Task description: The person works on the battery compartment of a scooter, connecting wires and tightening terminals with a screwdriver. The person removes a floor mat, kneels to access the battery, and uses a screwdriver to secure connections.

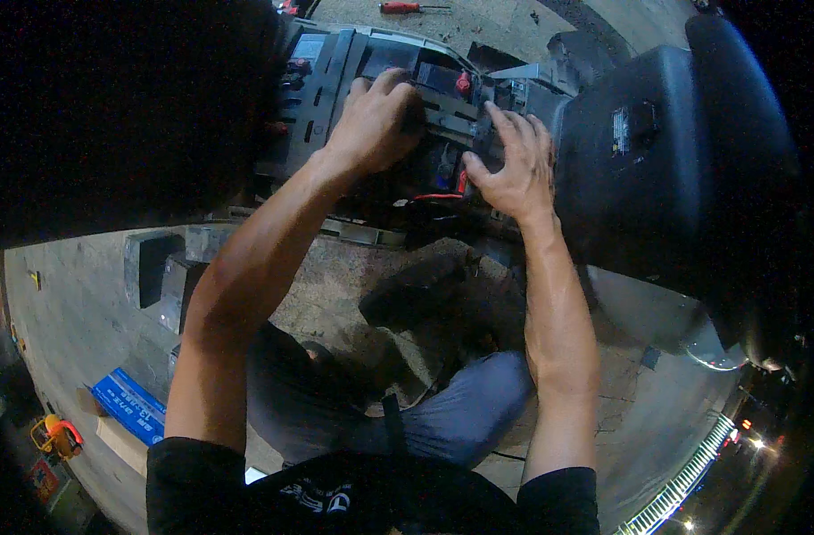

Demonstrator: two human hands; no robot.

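Observation:
A framed compartment of a vehicle lies in front of me, with dark box-shaped batteries (438, 76) inside it. A red terminal cover (463, 85) shows on one of them. Across the batteries runs a slotted grey metal bracket (451, 116). My left hand (376, 120) is closed over the bracket's left part, fingers curled; what they grip is hidden. At the bracket's right end, my right hand (518, 165) rests with fingers stretched and thumb apart. A red wire (438, 195) runs below the bracket, between the hands.
On the ground beyond lies a red-handled screwdriver (402, 8). A bulky black panel (639, 152) stands at right, and a large dark shape fills the upper left. Grey blocks (152, 267), a blue box (130, 406) and an orange-yellow object (61, 434) are at left.

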